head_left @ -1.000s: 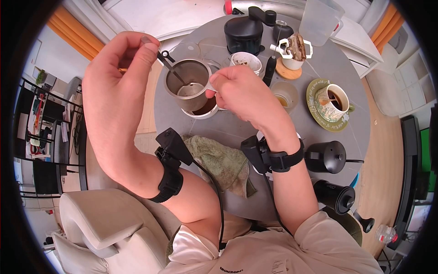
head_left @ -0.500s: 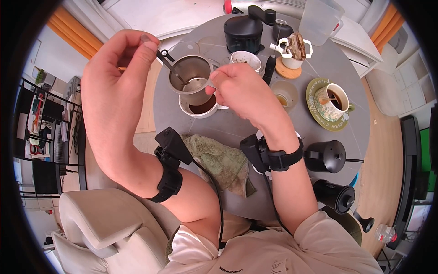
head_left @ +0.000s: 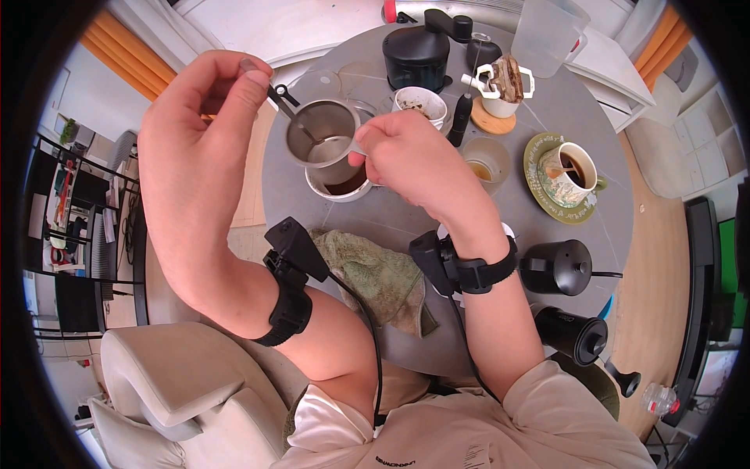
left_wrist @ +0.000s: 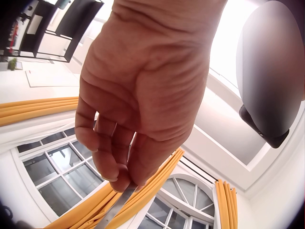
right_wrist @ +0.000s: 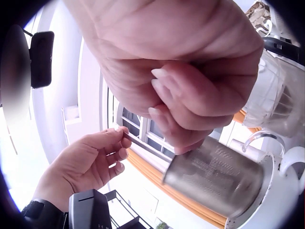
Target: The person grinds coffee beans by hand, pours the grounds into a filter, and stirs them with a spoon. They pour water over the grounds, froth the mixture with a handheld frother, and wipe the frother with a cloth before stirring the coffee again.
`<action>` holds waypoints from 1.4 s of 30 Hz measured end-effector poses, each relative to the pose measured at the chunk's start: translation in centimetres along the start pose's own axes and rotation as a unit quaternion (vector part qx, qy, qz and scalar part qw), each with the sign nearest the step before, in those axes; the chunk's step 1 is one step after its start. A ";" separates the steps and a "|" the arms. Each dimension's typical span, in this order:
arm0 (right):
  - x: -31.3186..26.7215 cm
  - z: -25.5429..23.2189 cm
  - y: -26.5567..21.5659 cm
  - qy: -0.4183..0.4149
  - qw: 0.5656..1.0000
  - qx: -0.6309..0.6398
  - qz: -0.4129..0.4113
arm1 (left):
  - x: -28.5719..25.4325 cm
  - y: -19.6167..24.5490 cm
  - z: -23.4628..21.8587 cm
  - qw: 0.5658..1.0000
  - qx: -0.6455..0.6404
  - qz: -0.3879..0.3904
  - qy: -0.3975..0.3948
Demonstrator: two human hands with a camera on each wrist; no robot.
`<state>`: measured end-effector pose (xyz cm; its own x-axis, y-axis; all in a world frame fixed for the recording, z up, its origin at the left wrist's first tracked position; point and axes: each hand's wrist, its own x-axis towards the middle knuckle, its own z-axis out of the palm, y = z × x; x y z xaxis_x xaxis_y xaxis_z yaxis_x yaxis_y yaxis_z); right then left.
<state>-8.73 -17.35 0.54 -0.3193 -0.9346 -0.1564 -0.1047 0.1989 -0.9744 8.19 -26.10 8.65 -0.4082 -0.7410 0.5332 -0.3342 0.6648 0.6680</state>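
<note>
My left hand pinches the top of a long, thin metal spoon between thumb and fingertips. The spoon slants down into a metal mesh strainer, where its lower end lies near the bottom. With curled fingers, my right hand grips the strainer's side handle. In the right wrist view the perforated wall of the strainer leans over a white mug. From above, dark brown contents show in that mug below the strainer.
A green towel lies in front. Behind stand a black hand-cranked grinder, a white cup and a black frother. To the right are a glass, a patterned coffee cup on a green saucer and a black pot.
The strainer shifted slightly right, then back left, over the mug, and my right hand moved with it. My left hand stays nearly in place, still pinching the spoon.
</note>
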 end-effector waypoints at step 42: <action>-0.3 -0.1 -0.4 -0.002 1.000 0.028 -0.004 | 0.0 -0.1 0.1 1.000 -0.002 -0.006 0.002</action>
<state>-8.73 -17.15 1.03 -0.3144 -0.9374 -0.1497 -0.0541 0.1751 -0.9831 8.11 -26.18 8.52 -0.4000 -0.7493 0.5278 -0.3356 0.6556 0.6764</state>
